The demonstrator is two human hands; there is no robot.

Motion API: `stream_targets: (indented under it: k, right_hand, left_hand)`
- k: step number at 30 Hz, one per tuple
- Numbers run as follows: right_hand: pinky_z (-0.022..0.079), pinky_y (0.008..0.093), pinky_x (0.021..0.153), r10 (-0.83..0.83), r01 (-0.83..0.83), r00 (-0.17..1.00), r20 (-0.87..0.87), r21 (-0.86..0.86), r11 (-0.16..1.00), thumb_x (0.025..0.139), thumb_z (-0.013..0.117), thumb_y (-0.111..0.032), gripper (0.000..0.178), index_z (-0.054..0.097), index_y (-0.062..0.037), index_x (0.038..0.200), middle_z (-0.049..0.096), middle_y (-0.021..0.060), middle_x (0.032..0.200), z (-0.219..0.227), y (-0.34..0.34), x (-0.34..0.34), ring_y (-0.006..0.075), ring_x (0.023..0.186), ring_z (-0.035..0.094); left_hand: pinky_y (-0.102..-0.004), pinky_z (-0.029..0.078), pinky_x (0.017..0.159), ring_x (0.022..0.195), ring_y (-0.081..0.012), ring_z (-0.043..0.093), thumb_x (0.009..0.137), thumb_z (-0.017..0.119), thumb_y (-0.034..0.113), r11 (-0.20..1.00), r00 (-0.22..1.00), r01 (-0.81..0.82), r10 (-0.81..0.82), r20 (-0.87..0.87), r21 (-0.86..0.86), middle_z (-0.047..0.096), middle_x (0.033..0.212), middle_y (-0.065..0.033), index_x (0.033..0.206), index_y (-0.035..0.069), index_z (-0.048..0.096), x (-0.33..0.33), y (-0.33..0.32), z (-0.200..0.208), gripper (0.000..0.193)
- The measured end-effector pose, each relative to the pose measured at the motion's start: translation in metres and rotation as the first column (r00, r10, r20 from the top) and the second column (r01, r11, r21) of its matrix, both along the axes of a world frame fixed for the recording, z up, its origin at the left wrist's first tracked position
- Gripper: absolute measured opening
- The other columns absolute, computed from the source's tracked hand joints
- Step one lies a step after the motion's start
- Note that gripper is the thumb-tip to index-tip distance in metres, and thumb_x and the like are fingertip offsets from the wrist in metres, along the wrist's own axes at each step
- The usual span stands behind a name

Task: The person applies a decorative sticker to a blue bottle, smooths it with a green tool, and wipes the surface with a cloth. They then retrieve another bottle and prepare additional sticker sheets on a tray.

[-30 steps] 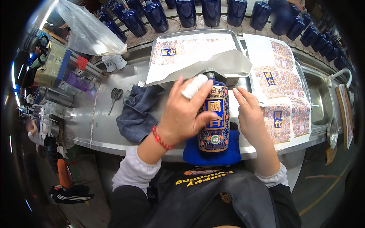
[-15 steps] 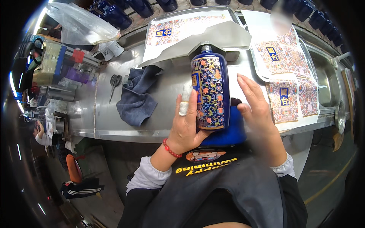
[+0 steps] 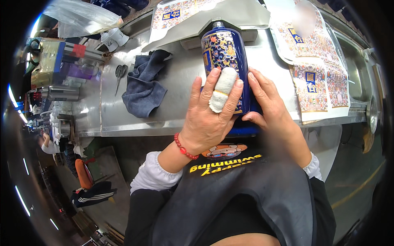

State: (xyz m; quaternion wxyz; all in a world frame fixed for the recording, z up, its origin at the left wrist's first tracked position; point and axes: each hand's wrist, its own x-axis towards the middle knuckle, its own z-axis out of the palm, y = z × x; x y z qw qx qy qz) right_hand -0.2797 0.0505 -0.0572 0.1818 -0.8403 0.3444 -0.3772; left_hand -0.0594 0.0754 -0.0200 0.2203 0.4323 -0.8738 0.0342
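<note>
A dark blue bottle (image 3: pixel 225 49) with a colourful floral wrap lies with its neck away from me, against a dark angular rest (image 3: pixel 236 25). My left hand (image 3: pixel 207 117) lies flat over the lower part of its front, fingers spread. A white cloth finger cover (image 3: pixel 222 91) with a yellow band sits on one of its fingers. Along the bottle's right side, my right hand (image 3: pixel 273 106) grips the lower edge, its thumb by the base corner. The hands hide the lower part of the wrap.
A crumpled blue-grey cloth (image 3: pixel 145 84) and black scissors (image 3: pixel 120 74) lie left on the metal table (image 3: pixel 111 119). Floral printed sheets (image 3: pixel 314 92) lie right, beside a sink (image 3: pixel 356 84). White paper (image 3: pixel 197 33) and a plastic bag (image 3: pixel 80 18) are at the back.
My left hand has gone from the bottle's left side onto its front, fingers flat. My right hand has come in against the right side. The view has shifted, so the table sits higher.
</note>
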Motion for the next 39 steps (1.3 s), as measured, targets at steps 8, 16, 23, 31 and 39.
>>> stream_targets:
  k: [8, 16, 23, 31, 39]
  right_hand:
    - [0.042, 0.0497, 0.110, -0.024, 0.024, 1.000, 0.001, 0.053, 0.998, 0.070, 0.086, -0.017, 0.093, 0.042, 0.0012, 0.150, 0.041, 0.0257, 0.152, 0.002, 0.003, 0.001, 0.0456, 0.132, 0.047]
    - [0.043, 0.0502, 0.107, -0.042, 0.042, 0.999, 0.004, -0.011, 0.999, 0.065, 0.086, -0.013, 0.095, 0.043, 0.0049, 0.148, 0.043, 0.0288, 0.148, 0.003, 0.002, 0.005, 0.0471, 0.129, 0.050]
    - [0.043, 0.0513, 0.106, -0.032, 0.032, 0.999, -0.005, 0.038, 0.999, 0.064, 0.083, -0.008, 0.094, 0.042, 0.0042, 0.148, 0.043, 0.0295, 0.148, 0.004, 0.004, 0.004, 0.0471, 0.130, 0.049]
    - [0.044, 0.0513, 0.105, -0.052, 0.054, 0.998, -0.047, 0.037, 0.998, 0.066, 0.080, -0.012, 0.091, 0.043, 0.0050, 0.147, 0.042, 0.0301, 0.149, 0.000, 0.003, 0.003, 0.0476, 0.130, 0.049]
    - [0.045, 0.0512, 0.103, -0.032, 0.032, 0.999, 0.007, 0.027, 0.999, 0.081, 0.072, -0.017, 0.075, 0.044, 0.0063, 0.146, 0.044, 0.0304, 0.147, -0.001, 0.002, 0.004, 0.0468, 0.127, 0.052]
  left_hand:
    - [-0.0605, 0.004, 0.122, 0.150, -0.0439, 0.028, 0.093, 0.048, 0.072, 0.992, 0.953, -0.018, 0.054, -0.297, 0.123, 0.042, 0.156, -0.0205, 0.153, 0.007, 0.045, 0.009, 0.008, -0.005, 0.089]
    - [-0.0589, 0.002, 0.123, 0.145, -0.0383, 0.039, 0.096, 0.046, 0.068, 0.995, 0.995, 0.087, -0.089, 0.050, 0.044, 0.056, 0.146, -0.0146, 0.142, 0.010, 0.059, -0.003, 0.019, -0.003, 0.075]
    - [-0.0633, 0.002, 0.119, 0.149, -0.0495, 0.025, 0.089, 0.037, 0.082, 0.984, 0.966, -0.060, 0.099, -0.240, 0.167, 0.039, 0.154, -0.0302, 0.153, -0.008, 0.036, 0.004, -0.008, 0.005, 0.110]
    - [-0.0673, -0.002, 0.119, 0.152, -0.0447, 0.022, 0.089, 0.036, 0.081, 0.978, 0.992, 0.093, -0.108, 0.072, 0.185, 0.042, 0.153, -0.0254, 0.150, -0.004, 0.043, -0.024, -0.008, 0.026, 0.105]
    - [-0.0683, -0.002, 0.118, 0.152, -0.0502, 0.014, 0.087, 0.044, 0.079, 0.987, 0.991, -0.125, 0.120, 0.059, 0.104, 0.036, 0.155, -0.0290, 0.155, -0.005, 0.033, -0.025, -0.020, 0.031, 0.109]
